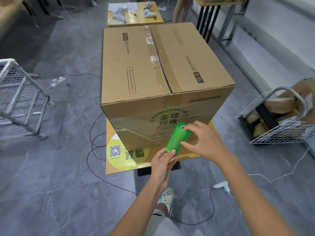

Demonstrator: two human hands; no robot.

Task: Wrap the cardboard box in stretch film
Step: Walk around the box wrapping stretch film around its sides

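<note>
The left hand (163,160) has its grip closed on the lower end of a green, see-through roll of stretch film (178,138), with the thumb on top of the roll's edge and the fingers curled under it. The right hand (202,140) holds the upper end: one fingertip is at the opening of the core and the thumb presses on the side of the roll. The roll is tilted, and its upper end leans to the right.

From the roll a clear sheet of film (134,128) goes to the left and lies on the front face of the large brown cardboard box (153,65), up to the box's front-left vertical edge. The box stands on a low wooden worktop (109,170) and covers most of it. Its top flaps are closed with clear tape. A round yellow-green sticker with a QR code (127,153) is on the worktop near the front-left corner, and the box covers it partly.

On the grey floor, a metal wire cart (20,99) stands well apart on the left. A white wire basket with brown parcels (279,125) stands on the right. Dark cables (95,150) run beside the worktop's left edge.
</note>
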